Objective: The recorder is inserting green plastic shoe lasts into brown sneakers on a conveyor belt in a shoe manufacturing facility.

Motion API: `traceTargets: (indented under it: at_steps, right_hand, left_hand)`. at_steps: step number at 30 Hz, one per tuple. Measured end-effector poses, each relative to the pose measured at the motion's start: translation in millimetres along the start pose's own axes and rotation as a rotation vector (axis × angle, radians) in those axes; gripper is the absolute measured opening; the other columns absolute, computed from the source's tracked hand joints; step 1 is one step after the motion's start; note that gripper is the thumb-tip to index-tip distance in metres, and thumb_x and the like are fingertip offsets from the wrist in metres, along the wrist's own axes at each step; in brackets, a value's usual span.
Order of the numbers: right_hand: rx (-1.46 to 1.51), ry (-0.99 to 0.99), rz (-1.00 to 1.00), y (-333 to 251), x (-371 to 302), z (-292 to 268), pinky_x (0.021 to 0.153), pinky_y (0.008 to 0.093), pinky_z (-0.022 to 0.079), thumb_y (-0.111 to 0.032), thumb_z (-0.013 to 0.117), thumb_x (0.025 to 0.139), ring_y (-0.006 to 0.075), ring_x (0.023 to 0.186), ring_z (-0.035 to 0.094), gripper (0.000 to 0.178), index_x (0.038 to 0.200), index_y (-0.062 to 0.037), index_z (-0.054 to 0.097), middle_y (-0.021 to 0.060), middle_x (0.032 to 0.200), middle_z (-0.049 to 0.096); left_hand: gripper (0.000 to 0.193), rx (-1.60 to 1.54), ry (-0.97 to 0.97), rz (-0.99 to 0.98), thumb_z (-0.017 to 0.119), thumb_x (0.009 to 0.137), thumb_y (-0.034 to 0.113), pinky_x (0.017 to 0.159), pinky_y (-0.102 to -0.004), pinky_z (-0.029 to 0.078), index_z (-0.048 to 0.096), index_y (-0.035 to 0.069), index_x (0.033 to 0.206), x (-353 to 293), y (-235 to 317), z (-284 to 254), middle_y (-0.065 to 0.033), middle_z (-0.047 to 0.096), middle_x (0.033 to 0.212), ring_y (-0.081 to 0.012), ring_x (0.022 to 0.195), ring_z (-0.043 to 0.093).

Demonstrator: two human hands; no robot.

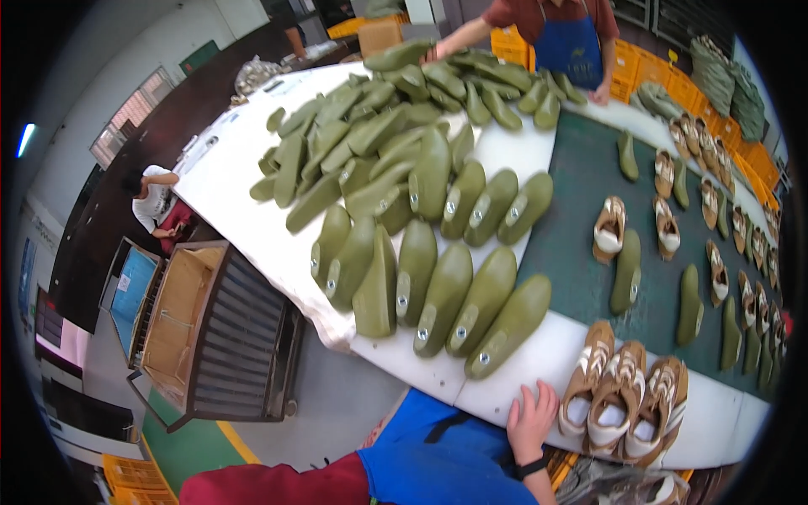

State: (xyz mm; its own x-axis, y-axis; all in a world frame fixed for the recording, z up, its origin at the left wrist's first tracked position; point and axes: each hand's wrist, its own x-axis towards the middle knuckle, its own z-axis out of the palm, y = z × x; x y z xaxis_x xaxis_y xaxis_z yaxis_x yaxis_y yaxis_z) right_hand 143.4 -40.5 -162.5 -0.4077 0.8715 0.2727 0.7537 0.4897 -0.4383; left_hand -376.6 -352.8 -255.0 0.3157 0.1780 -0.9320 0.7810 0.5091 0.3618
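Observation:
My right hand (533,421), with a black band at its wrist, lies palm down on the near edge of the white table, fingers apart and holding nothing. Just right of it stands a group of brown-and-white sneakers (619,404), heels toward me. Ahead of the hand, green shoe lasts (508,324) are lined up in two rough rows. Behind those rows, many more lasts (353,126) lie in a loose heap. At the lower edge a dark red sleeve (278,486) shows beside my blue apron; my left hand is out of sight.
A dark green conveyor belt (581,219) on the right carries sneakers and lasts. Across the table stands a person in a blue apron (564,46), one hand at the heap. A slatted cart (240,337) stands left, a seated person (160,206) beyond it. Orange crates (627,67) stand behind.

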Motion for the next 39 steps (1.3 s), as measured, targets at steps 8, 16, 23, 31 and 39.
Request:
traceTargets:
  at_steps: [8, 16, 23, 31, 39]
  right_hand:
    - [-0.031, 0.019, -0.028, -5.0, 9.0, -1.6, 0.103, 0.0508, 0.032, -0.011, 0.063, 0.080, 0.0387, 0.121, 0.042, 0.031, 0.110, -0.0053, 0.059, 0.0182, 0.127, 0.048]
    - [-0.024, 0.003, -0.014, 0.8, 2.3, 0.6, 0.105, 0.0528, 0.031, -0.015, 0.063, 0.081, 0.0378, 0.122, 0.042, 0.032, 0.112, -0.0073, 0.059, 0.0168, 0.128, 0.048]
    - [-0.020, 0.025, -0.014, 0.5, 3.1, 0.7, 0.105, 0.0516, 0.032, -0.015, 0.064, 0.080, 0.0376, 0.121, 0.043, 0.031, 0.110, -0.0070, 0.060, 0.0168, 0.126, 0.049]
    - [-0.001, 0.033, 0.012, -0.7, 2.8, 3.5, 0.104, 0.0497, 0.034, -0.017, 0.066, 0.078, 0.0358, 0.121, 0.043, 0.033, 0.110, -0.0102, 0.061, 0.0145, 0.126, 0.050]
    - [-0.026, 0.059, 0.001, -0.7, 0.5, 2.3, 0.103, 0.0488, 0.036, -0.020, 0.066, 0.080, 0.0330, 0.120, 0.044, 0.032, 0.110, -0.0115, 0.062, 0.0129, 0.124, 0.051]
  left_hand:
    - [0.062, 0.037, -0.174, -0.041, 0.073, 0.077, 0.030, 0.088, -0.0314, 0.047, 0.051, 0.012, 0.133, -1.3, -14.1, 57.7, -0.0052, 0.065, 0.109, -0.0156, 0.099, 0.060]
    - [0.037, 0.043, -0.088, -0.144, 0.073, 0.082, 0.023, 0.090, -0.0363, 0.046, 0.060, 0.005, 0.112, -88.5, 98.0, 6.8, -0.0072, 0.065, 0.108, -0.0175, 0.100, 0.058]
    - [0.056, -0.241, 1.393, 0.587, 0.065, 0.087, 0.021, 0.098, -0.0347, 0.043, 0.042, 0.001, 0.135, -103.9, 288.9, -173.7, -0.0174, 0.051, 0.132, -0.0256, 0.121, 0.051]
    - [0.056, 0.104, 1.330, 0.576, 0.058, 0.087, 0.050, 0.109, -0.0474, 0.028, 0.061, 0.005, 0.119, -6.6, 407.2, -209.7, -0.0127, 0.060, 0.124, -0.0393, 0.132, 0.036]
    - [0.056, 0.363, 1.551, 0.562, 0.062, 0.087, 0.031, 0.106, -0.0499, 0.030, 0.046, 0.003, 0.133, -10.2, 412.0, -172.2, -0.0193, 0.052, 0.128, -0.0411, 0.126, 0.040]
